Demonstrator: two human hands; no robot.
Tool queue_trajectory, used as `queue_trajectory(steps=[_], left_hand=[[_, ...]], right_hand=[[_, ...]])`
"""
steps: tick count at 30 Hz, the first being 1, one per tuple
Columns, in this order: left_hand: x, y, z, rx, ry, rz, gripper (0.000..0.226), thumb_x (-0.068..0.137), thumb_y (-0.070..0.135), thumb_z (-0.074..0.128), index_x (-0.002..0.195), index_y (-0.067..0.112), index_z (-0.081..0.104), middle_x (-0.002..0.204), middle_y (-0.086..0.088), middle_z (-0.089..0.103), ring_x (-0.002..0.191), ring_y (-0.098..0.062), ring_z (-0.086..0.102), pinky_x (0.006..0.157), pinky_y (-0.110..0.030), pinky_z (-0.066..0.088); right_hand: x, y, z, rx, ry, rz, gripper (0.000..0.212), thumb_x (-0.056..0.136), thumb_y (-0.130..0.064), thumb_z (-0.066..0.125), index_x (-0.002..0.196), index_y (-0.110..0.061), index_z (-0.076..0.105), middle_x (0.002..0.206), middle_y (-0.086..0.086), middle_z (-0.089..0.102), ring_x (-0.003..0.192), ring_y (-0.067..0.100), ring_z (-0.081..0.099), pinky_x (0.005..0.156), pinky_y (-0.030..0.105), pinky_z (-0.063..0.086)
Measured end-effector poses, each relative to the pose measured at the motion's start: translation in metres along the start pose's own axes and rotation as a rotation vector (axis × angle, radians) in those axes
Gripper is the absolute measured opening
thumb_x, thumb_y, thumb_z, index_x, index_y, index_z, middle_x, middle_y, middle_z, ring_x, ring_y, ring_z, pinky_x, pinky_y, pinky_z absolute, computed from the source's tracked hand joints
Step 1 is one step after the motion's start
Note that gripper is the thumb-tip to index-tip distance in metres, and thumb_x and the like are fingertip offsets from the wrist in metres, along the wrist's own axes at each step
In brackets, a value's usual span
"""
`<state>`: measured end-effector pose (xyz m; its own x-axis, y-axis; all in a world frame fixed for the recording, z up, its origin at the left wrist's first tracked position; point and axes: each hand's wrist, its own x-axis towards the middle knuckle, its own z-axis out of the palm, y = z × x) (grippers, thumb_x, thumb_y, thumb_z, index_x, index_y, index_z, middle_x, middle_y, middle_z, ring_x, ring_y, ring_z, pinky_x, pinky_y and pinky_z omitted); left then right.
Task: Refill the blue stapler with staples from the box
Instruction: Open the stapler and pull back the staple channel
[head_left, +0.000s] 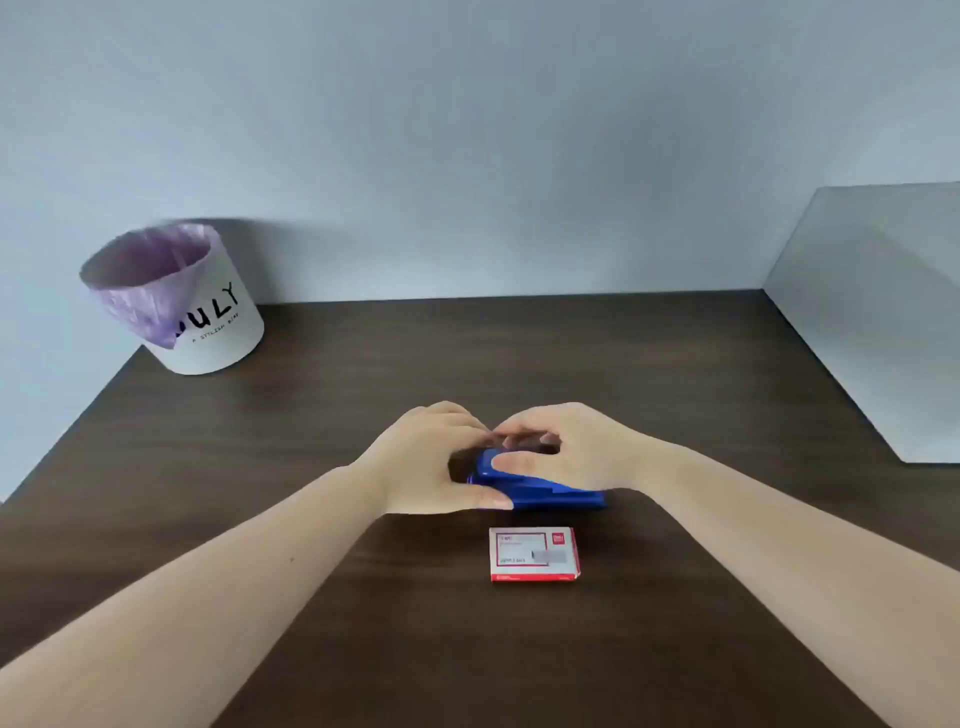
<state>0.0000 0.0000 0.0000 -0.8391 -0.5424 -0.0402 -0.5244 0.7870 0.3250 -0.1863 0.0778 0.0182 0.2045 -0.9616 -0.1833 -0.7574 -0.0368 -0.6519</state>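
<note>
The blue stapler (550, 491) lies on the dark wooden table (675, 389), near its middle. My left hand (431, 462) grips its left end, thumb along the near side. My right hand (566, 447) holds it from the right, thumb pressed on the blue top. Fingers of both hands meet over the far side and hide that part. The stapler's top appears slightly raised at the left end. A small white and red staple box (534, 553) lies shut on the table just in front of the stapler, apart from both hands.
A white bin (208, 322) with a purple liner stands at the table's far left corner. A grey panel (872, 312) rises along the right edge. A pale wall runs behind the table.
</note>
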Motion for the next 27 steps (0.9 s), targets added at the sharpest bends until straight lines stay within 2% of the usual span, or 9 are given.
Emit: queue_trajectory(steps=[2, 5, 8, 11, 14, 18, 21, 23, 27], left_hand=[[-0.004, -0.006, 0.016, 0.021, 0.029, 0.054, 0.066, 0.064, 0.077, 0.05, 0.113, 0.034, 0.062, 0.12, 0.013, 0.064, 0.119, -0.009, 0.049, 0.101, -0.034, 0.041], [-0.012, -0.017, 0.038, -0.024, 0.185, 0.066, 0.054, 0.068, 0.069, 0.054, 0.111, 0.038, 0.063, 0.121, 0.014, 0.062, 0.117, -0.01, 0.051, 0.1, -0.035, 0.041], [-0.013, -0.018, 0.053, -0.119, 0.3, 0.003, 0.048, 0.067, 0.064, 0.055, 0.104, 0.036, 0.068, 0.114, 0.013, 0.063, 0.11, -0.013, 0.053, 0.097, -0.037, 0.043], [-0.015, -0.012, 0.059, -0.189, 0.332, -0.065, 0.048, 0.065, 0.061, 0.06, 0.101, 0.031, 0.07, 0.105, 0.012, 0.062, 0.103, -0.014, 0.054, 0.093, -0.035, 0.045], [-0.022, -0.006, 0.064, -0.19, 0.371, -0.1, 0.033, 0.074, 0.045, 0.069, 0.1, 0.024, 0.07, 0.099, 0.008, 0.06, 0.09, -0.012, 0.055, 0.086, -0.037, 0.049], [-0.033, 0.005, 0.066, -0.154, 0.4, -0.154, 0.03, 0.077, 0.043, 0.067, 0.1, 0.024, 0.068, 0.092, 0.007, 0.06, 0.075, -0.008, 0.049, 0.073, -0.029, 0.044], [-0.04, 0.006, 0.067, -0.15, 0.426, -0.162, 0.029, 0.077, 0.043, 0.068, 0.099, 0.024, 0.069, 0.09, 0.011, 0.058, 0.08, -0.01, 0.05, 0.074, -0.028, 0.043], [-0.042, 0.006, 0.065, -0.132, 0.451, -0.157, 0.028, 0.077, 0.042, 0.068, 0.098, 0.025, 0.07, 0.091, 0.011, 0.057, 0.083, -0.01, 0.051, 0.076, -0.029, 0.046], [-0.041, 0.006, 0.064, -0.124, 0.419, -0.171, 0.03, 0.076, 0.046, 0.067, 0.097, 0.023, 0.069, 0.095, 0.012, 0.055, 0.079, -0.009, 0.05, 0.077, -0.028, 0.046]], right_hand=[[0.0, 0.009, 0.013, -0.026, 0.027, -0.046, 0.045, 0.081, -0.05, 0.063, 0.12, -0.027, 0.059, 0.112, -0.008, 0.068, 0.097, 0.007, 0.062, 0.086, 0.022, 0.051], [-0.002, 0.02, 0.026, -0.087, 0.12, -0.128, 0.039, 0.079, -0.043, 0.068, 0.113, -0.026, 0.061, 0.103, -0.009, 0.069, 0.09, 0.01, 0.062, 0.08, 0.025, 0.051], [-0.001, 0.023, 0.033, -0.176, 0.235, -0.165, 0.03, 0.081, -0.039, 0.068, 0.104, -0.021, 0.062, 0.094, -0.005, 0.067, 0.082, 0.015, 0.06, 0.076, 0.032, 0.048], [-0.002, 0.02, 0.042, -0.239, 0.314, -0.145, 0.028, 0.08, -0.038, 0.068, 0.094, -0.015, 0.062, 0.086, 0.0, 0.064, 0.077, 0.02, 0.056, 0.072, 0.035, 0.045], [-0.007, 0.011, 0.049, -0.295, 0.364, -0.115, 0.026, 0.079, -0.035, 0.068, 0.091, -0.012, 0.061, 0.083, 0.002, 0.061, 0.076, 0.023, 0.055, 0.07, 0.038, 0.044], [-0.02, -0.006, 0.054, -0.274, 0.396, -0.064, 0.023, 0.079, -0.03, 0.067, 0.091, -0.013, 0.057, 0.085, 0.001, 0.059, 0.078, 0.024, 0.056, 0.072, 0.041, 0.047], [-0.026, -0.009, 0.053, -0.23, 0.434, -0.05, 0.02, 0.082, -0.029, 0.065, 0.09, -0.017, 0.051, 0.085, -0.001, 0.056, 0.078, 0.022, 0.053, 0.069, 0.035, 0.041], [-0.032, -0.011, 0.046, -0.147, 0.498, -0.052, 0.023, 0.083, -0.028, 0.066, 0.098, -0.014, 0.054, 0.09, 0.0, 0.058, 0.082, 0.021, 0.053, 0.07, 0.031, 0.038], [-0.044, -0.003, 0.039, 0.028, 0.673, -0.058, 0.026, 0.084, -0.025, 0.066, 0.105, -0.012, 0.058, 0.103, 0.003, 0.066, 0.094, 0.022, 0.06, 0.082, 0.034, 0.047]])
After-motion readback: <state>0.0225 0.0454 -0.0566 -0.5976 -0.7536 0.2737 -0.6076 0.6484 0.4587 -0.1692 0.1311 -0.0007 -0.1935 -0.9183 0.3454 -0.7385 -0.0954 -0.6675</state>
